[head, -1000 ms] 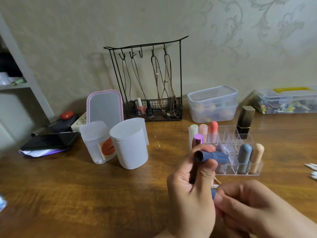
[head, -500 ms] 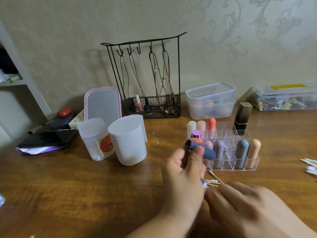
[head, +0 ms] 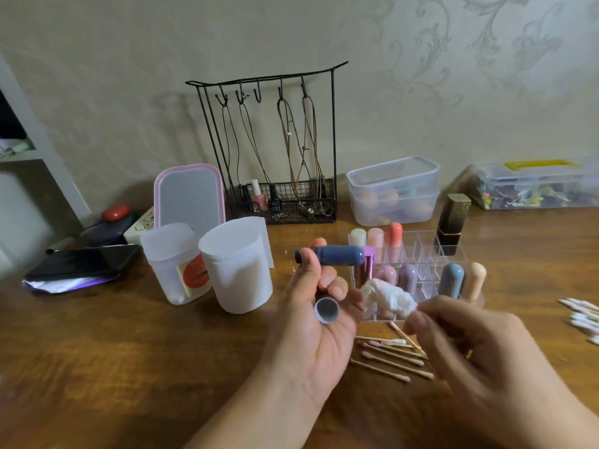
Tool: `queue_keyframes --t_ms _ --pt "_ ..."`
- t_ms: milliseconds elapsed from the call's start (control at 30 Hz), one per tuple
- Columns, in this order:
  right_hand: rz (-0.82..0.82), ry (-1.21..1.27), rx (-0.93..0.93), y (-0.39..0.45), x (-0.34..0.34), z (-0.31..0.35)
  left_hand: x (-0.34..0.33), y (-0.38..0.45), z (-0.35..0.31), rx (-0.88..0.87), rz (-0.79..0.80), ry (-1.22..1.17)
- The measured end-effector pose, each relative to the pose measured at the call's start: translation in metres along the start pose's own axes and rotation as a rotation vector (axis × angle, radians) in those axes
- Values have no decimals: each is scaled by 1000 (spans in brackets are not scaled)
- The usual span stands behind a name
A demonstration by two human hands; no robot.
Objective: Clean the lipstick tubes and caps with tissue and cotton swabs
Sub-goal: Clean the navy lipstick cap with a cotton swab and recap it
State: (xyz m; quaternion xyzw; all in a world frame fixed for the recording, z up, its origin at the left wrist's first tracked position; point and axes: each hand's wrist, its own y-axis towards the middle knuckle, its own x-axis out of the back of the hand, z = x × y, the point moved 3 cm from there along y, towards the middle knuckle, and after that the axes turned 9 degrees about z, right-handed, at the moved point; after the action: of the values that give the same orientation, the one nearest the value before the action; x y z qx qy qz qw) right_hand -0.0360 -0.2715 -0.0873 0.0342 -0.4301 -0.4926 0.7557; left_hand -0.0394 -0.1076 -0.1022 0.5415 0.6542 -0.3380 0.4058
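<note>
My left hand (head: 316,322) is raised over the table and grips two parts at once. Its thumb and forefinger pinch a dark blue lipstick cap (head: 334,255) lying sideways. The lower fingers curl round the lipstick tube (head: 326,308), whose round end faces me. My right hand (head: 466,348) pinches a crumpled white tissue wad (head: 387,297) just right of the tube, apart from it. Several used cotton swabs (head: 392,358) lie on the table under my hands. A clear organizer (head: 424,254) behind them holds several pastel lipsticks.
Two white plastic cups (head: 238,264) stand to the left, with a pink-rimmed mirror (head: 189,196) and a black wire jewellery rack (head: 278,150) behind. Clear storage boxes (head: 393,189) and a black-gold lipstick (head: 452,228) stand at the back right. More swabs (head: 581,315) lie at the right edge. A phone (head: 81,262) lies at the left.
My right hand has come up holding a tissue wad near the tube. My left hand turned, so the tube's end faces me. The swabs on the table are uncovered.
</note>
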Motion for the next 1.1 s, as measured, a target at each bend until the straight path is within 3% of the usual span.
queue_keyframes --t_ms 300,500,567,700,900,1000,1100 --pt "156 -146 -48 -4 -18 1 -1 -7 13 15 21 35" --pt "257 -99 -15 -3 -21 6 -3 -10 18 40 6 168" --pt "217 -77 -19 -3 -14 7 -2 -10 17 59 10 210" --pt "-87 163 -103 1 8 6 -4 -14 17 151 66 348" --pt "-72 109 -38 2 4 6 -11 -22 23 202 232 422" --pt "-135 100 -41 -3 12 7 -6 -18 21 209 166 447" --pt "-116 78 91 -5 13 20 -2 -10 14 139 45 401"
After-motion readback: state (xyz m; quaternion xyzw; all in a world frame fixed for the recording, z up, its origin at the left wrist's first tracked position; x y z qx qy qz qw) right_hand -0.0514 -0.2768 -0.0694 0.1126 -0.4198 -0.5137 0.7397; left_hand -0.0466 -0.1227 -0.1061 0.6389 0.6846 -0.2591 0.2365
